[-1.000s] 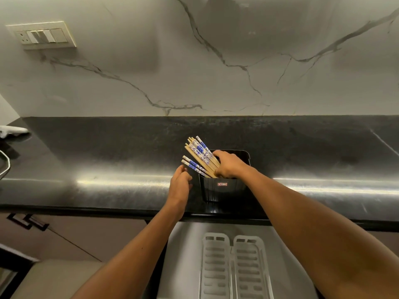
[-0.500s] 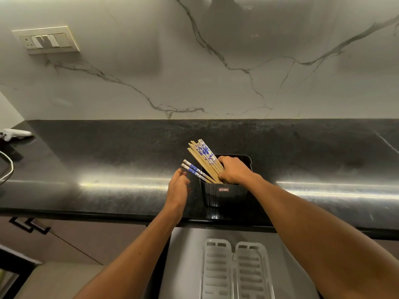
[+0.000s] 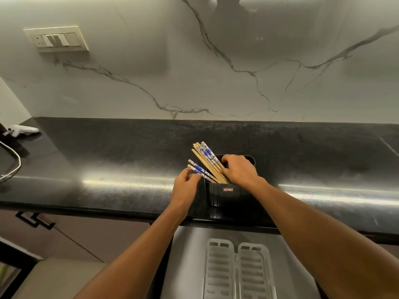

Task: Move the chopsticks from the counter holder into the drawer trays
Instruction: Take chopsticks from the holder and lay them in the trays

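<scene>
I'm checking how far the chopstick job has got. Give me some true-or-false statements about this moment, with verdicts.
1. The chopsticks stand in the black holder. True.
2. The holder sits inside the drawer. False: it stands on the black counter.
3. The right hand grips the taller bundle. True.
4. The white drawer trays hold chopsticks. False: none lie there.
5. The left hand rests on the trays. False: its fingers touch the lower chopstick ends.

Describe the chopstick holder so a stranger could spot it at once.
On the black counter, near its front edge above the open drawer's white trays, stands a black holder. It alone has a small red label and blue-patterned chopsticks leaning out.
</scene>
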The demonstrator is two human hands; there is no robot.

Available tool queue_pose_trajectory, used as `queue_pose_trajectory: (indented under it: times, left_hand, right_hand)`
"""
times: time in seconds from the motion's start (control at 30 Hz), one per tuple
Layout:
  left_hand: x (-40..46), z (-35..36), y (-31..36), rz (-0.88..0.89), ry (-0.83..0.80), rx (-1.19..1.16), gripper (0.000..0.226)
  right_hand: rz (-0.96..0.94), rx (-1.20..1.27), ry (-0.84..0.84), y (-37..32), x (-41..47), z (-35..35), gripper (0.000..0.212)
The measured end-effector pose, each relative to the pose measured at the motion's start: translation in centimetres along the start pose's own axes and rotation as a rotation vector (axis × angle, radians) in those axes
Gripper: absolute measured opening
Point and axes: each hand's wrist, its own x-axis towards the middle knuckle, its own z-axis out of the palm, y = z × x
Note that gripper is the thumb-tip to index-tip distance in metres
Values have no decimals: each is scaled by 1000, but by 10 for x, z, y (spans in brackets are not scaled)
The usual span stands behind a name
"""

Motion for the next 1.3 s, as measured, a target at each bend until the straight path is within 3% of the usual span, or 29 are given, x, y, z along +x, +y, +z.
queue_pose_trajectory:
  times: [0.2, 0.63, 0.8, 1.03, 1.2, 1.3]
  left_hand:
    - [17, 6, -4, 16, 64, 115, 13]
    - [38, 13, -3, 38, 109, 12, 11]
    - [40, 10, -3, 50, 147, 28, 3]
    - [40, 10, 6, 103, 148, 110, 16]
    - [36, 8, 6, 131, 146, 67, 22]
    - [33, 6, 6, 150, 161, 36, 28]
  right_hand:
    - [-81, 8, 109, -15, -2, 1, 16]
    - [-203, 174, 62, -21, -7, 2, 20]
    - [-203, 151, -35, -25, -4, 3, 26]
    - [-211, 106, -5, -28, -3, 0, 19]
    - [-194, 77, -44, -29, -5, -3, 32]
    - [-175, 46, -74, -32, -3, -8, 29]
